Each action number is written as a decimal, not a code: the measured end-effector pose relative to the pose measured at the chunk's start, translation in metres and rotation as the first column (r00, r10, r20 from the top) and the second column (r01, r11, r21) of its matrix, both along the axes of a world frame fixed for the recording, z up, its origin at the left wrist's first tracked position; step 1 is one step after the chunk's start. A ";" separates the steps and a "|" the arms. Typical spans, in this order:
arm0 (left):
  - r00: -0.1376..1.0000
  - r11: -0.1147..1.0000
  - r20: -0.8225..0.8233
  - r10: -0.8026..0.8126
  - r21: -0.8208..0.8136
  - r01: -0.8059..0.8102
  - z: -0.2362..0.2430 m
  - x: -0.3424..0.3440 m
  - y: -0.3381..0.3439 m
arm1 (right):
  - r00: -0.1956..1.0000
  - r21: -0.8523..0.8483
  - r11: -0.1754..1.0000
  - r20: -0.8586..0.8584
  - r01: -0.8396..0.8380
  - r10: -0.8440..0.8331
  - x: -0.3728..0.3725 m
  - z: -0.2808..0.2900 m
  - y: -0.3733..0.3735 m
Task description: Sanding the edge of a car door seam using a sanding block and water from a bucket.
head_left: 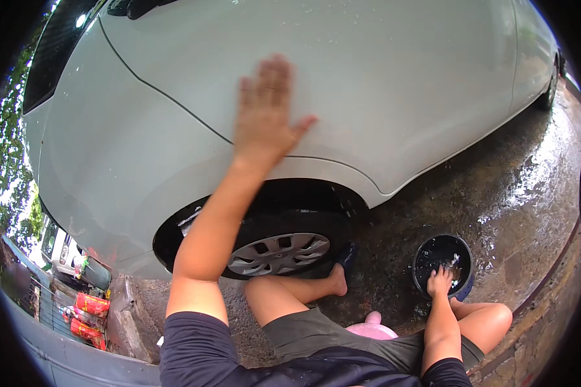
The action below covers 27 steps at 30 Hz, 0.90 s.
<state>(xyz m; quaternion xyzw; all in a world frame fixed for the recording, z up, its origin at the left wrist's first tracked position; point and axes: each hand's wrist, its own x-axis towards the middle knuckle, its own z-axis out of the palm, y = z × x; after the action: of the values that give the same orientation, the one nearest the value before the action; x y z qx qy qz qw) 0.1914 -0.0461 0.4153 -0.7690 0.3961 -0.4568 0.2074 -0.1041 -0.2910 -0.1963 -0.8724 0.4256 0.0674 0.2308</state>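
Observation:
My left hand (265, 119) is stretched out flat over the pale silver car's side panel (368, 84), above the front wheel arch. Its fingers are apart and a little smeared by motion, and no cloth shows under it. Low on the right, my right hand (439, 282) reaches down into a black bucket (417, 248) of dark water. Its fingers look spread at the water's surface, with nothing visible gripped in them. Below the left arm is the car's wheel (281, 253) with its silver cover, partly hidden by the forearm. Water drops dot the panel.
Wet concrete floor (497, 187) runs along the car's right side. A pink plastic item (372, 330) lies between my legs. Red packages (90, 316) and concrete blocks (129, 316) stand at lower left. Another vehicle (64, 251) is parked beyond.

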 end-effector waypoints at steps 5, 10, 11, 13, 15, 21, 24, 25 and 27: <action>0.994 0.989 0.104 0.029 -0.150 -0.013 0.016 -0.005 0.029 | 0.995 0.477 0.879 0.097 -0.028 -0.022 0.010 -0.041 -0.028; 0.996 0.992 0.090 0.016 -0.123 -0.005 0.007 -0.004 0.029 | 0.785 0.817 0.576 0.355 0.002 -0.507 0.095 0.042 -0.008; 0.996 0.990 0.085 0.010 -0.139 0.002 0.008 -0.006 0.029 | 0.705 0.886 0.460 0.365 -0.061 -0.609 0.091 0.064 -0.010; 0.999 0.998 0.039 -0.016 -0.064 0.018 0.007 -0.007 0.025 | 0.620 0.721 0.628 0.643 -0.292 -0.449 0.113 0.127 0.002; 0.998 0.996 0.014 -0.056 0.070 0.055 -0.008 -0.010 0.034 | 0.489 0.539 0.701 0.818 -0.467 -0.303 0.138 0.245 0.029; 0.932 0.926 -0.311 -0.186 0.260 0.272 -0.118 -0.022 0.038 | -0.080 -0.432 0.879 0.902 -0.201 0.424 0.201 0.489 0.082; 0.696 0.932 -0.685 -0.214 0.070 0.356 -0.182 -0.039 0.042 | 0.054 -0.651 0.749 0.750 -0.121 0.660 0.230 0.477 0.118; 0.608 0.928 -0.764 -0.217 0.031 0.370 -0.196 -0.051 0.038 | 0.191 -0.729 0.667 0.640 -0.155 0.744 0.235 0.462 0.125; 0.422 0.910 -0.852 -0.310 -0.137 0.391 -0.255 -0.049 0.058 | 0.169 -0.706 0.686 0.665 -0.176 0.728 0.236 0.436 0.155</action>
<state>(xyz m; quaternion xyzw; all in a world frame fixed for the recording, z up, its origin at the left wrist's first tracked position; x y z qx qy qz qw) 0.1422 0.0115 0.1599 -0.7833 0.6150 -0.0304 -0.0851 0.1321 -0.1362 0.2399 -0.8591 -0.0776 -0.4754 0.1729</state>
